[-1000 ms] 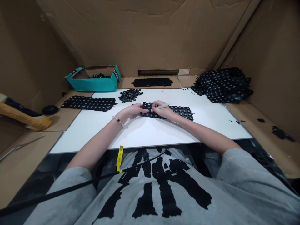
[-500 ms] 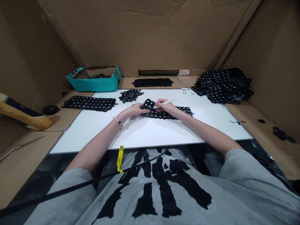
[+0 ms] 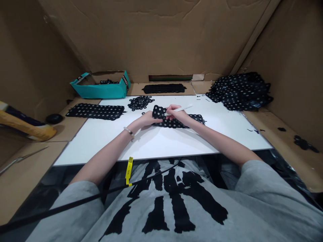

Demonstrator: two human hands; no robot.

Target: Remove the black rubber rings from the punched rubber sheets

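A black sheet with rows of round holes or pale dots [image 3: 174, 123] lies on the white board [image 3: 151, 146], its left end lifted and bent up. My left hand [image 3: 149, 118] is closed on that raised end, thumb in front. In my right hand [image 3: 176, 112] is a slim white pen-like tool [image 3: 186, 108], gripped like a pen. Its lower tip is at the raised part of the sheet; whether it touches a hole is too small to tell. Just behind my left hand sits a heap of small black rings [image 3: 140, 102].
Similar black sheets lie at the left [image 3: 97, 111] and at the back [image 3: 164, 88]. A large black pile [image 3: 239, 90] stands back right. The teal box [image 3: 101, 91] holds black pieces. Tweezers or scissors [image 3: 22, 158] lie far left. Cardboard walls [image 3: 161, 43] surround the board.
The raised end of the sheet has been turned up a little more and shows more dots. My left hand has shifted slightly; the white tool stays in my right hand.
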